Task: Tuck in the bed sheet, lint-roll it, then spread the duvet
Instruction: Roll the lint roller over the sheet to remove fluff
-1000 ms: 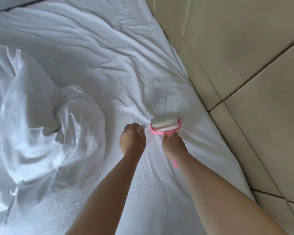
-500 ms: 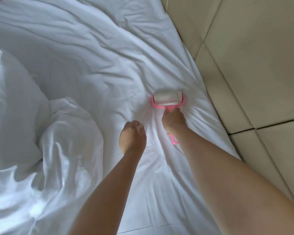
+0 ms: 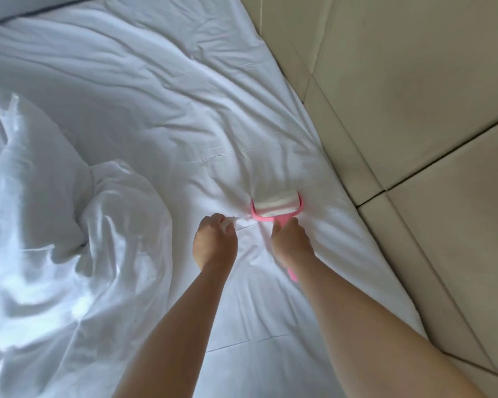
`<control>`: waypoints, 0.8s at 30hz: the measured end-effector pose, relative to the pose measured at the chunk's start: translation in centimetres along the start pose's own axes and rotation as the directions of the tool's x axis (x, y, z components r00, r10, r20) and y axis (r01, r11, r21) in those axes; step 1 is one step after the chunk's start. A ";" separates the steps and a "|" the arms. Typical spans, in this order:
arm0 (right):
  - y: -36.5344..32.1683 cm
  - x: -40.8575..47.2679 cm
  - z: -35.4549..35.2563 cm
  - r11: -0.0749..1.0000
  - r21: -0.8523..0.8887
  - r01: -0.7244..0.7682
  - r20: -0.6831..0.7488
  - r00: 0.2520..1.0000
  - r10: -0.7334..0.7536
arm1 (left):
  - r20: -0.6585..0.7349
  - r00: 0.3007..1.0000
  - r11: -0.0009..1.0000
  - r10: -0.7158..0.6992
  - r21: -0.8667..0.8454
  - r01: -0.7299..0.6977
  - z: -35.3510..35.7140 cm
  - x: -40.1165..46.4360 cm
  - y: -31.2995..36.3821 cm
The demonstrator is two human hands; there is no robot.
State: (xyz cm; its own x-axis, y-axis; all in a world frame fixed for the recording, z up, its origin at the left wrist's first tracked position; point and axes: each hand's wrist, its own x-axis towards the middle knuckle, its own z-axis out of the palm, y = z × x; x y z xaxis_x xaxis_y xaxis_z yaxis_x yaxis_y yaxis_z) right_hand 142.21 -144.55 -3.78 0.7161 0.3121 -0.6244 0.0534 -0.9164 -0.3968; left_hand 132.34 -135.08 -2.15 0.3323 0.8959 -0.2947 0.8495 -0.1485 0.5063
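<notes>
The white bed sheet (image 3: 161, 90) covers the mattress, creased, its edge running along the padded beige wall (image 3: 414, 81) on the right. The duvet (image 3: 49, 225) lies bunched in a heap at the left, not yet spread. The lint-rolling step looks to be in hand. The right hand (image 3: 292, 244) grips the pink lint roller (image 3: 276, 205) by its handle, the roll pressed on the sheet near the wall. The left hand (image 3: 214, 242), just beside it, has its fingers curled, pinching the sheet taut. The next stroke calls for steady pressure while the cloth is held flat.
</notes>
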 end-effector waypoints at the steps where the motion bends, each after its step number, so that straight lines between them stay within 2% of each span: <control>1: 1.0 -1.2 0.2 1.000 -0.009 -0.005 0.006 1.000 0.005 | 0.000 1.000 1.000 0.002 -0.003 -0.002 -0.3 -0.9 -0.2; 10: 7.1 -9.6 1.2 0.999 -0.046 -0.005 -0.020 1.000 0.004 | 0.022 0.999 0.999 0.035 -0.001 -0.035 -2.7 -8.6 -2.9; 14: 7.3 -12.3 1.0 0.997 -0.030 0.076 -0.054 0.996 -0.078 | 0.013 0.999 0.999 0.032 0.006 -0.032 -3.6 -10.9 -4.7; 20: 7.4 -16.7 4.6 0.971 -0.136 0.194 0.053 0.981 -0.189 | 0.001 1.000 0.999 0.023 0.024 -0.023 -5.1 -13.4 -7.6; 24: 8.0 -18.6 7.6 0.955 -0.200 0.217 0.142 0.971 -0.190 | -0.020 1.000 1.000 -0.003 0.026 0.003 -5.8 -13.8 -9.8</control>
State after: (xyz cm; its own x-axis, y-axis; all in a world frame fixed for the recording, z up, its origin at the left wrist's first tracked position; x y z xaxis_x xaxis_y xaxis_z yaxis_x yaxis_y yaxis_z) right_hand 124.00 -155.76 -0.44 0.5863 0.5134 -0.6267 0.3456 -0.8582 -0.3797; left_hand 117.08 -143.53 1.70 0.3217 0.9044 -0.2802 0.8610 -0.1562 0.4840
